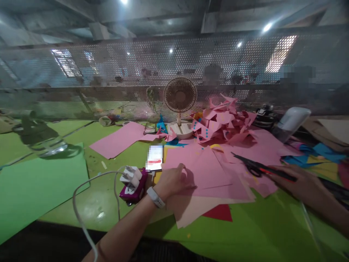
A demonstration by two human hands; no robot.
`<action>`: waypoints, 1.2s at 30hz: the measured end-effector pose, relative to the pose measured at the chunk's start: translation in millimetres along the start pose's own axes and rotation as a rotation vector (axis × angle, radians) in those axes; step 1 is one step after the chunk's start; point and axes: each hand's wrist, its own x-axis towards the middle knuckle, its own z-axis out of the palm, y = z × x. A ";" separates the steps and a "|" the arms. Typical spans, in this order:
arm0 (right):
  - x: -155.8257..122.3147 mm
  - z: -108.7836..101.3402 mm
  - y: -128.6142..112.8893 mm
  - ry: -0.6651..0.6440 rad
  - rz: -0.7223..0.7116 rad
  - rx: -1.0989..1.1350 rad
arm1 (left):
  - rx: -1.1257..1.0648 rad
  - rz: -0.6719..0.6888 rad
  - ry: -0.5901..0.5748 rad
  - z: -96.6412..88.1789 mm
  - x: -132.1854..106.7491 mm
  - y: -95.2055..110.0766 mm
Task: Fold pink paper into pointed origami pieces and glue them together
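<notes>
My left hand [173, 179], with a white band on its wrist, rests on the stack of pink paper sheets [204, 171]. Its fingers are curled in and closed on the top sheet near its left edge; the fingertips are partly hidden. Off to the right, my right hand [298, 182] grips a pair of scissors [256, 169] with black and red handles. The blades point left over the pink sheets, apart from my left hand. A peach sheet [191, 211] and a red sheet [220, 212] stick out below the stack.
A phone [154, 158] and a purple power block [137, 187] with a white plug and cable lie left. A fan [180, 96] stands behind, beside piled pink scraps [223, 120]. Green sheets [40, 185] and a water jug [40, 136] are far left; a mesh screen [114, 72] rises behind.
</notes>
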 end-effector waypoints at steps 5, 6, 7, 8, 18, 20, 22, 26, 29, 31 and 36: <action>6.2 3.5 0.1 -0.036 0.029 -0.104 | 0.015 0.087 0.194 1.6 3.7 -1.2; 11.3 3.1 -7.5 -0.027 0.014 -0.114 | 0.013 0.093 0.205 1.5 4.8 -1.9; 18.3 3.2 -18.2 -0.015 -0.004 -0.112 | 0.005 0.093 0.204 1.1 6.0 -2.8; 27.1 4.3 -31.4 -0.007 -0.016 -0.102 | -0.007 0.087 0.197 0.5 7.3 -3.6; 109.9 45.8 -156.5 -0.524 -0.358 0.353 | -0.646 0.209 -0.008 -10.5 8.1 3.7; 110.7 39.3 -161.6 -0.635 -0.310 0.451 | -0.707 0.187 0.049 -10.7 7.2 6.8; 110.7 27.8 -154.0 -0.634 -0.191 0.478 | -0.716 0.110 0.112 -8.9 7.8 7.8; 110.4 0.0 -96.1 -0.469 0.004 0.329 | -0.458 0.034 0.194 1.2 10.3 3.3; 104.7 -16.9 -33.9 -0.507 0.070 0.153 | -0.179 0.090 0.225 11.6 9.5 -0.5; 100.3 -22.4 -3.4 -0.510 0.094 -0.010 | -0.120 0.122 0.204 18.0 8.1 -1.7; 115.9 -2.9 -28.4 -0.124 -0.081 -0.331 | -0.104 0.159 0.155 27.0 7.5 -4.5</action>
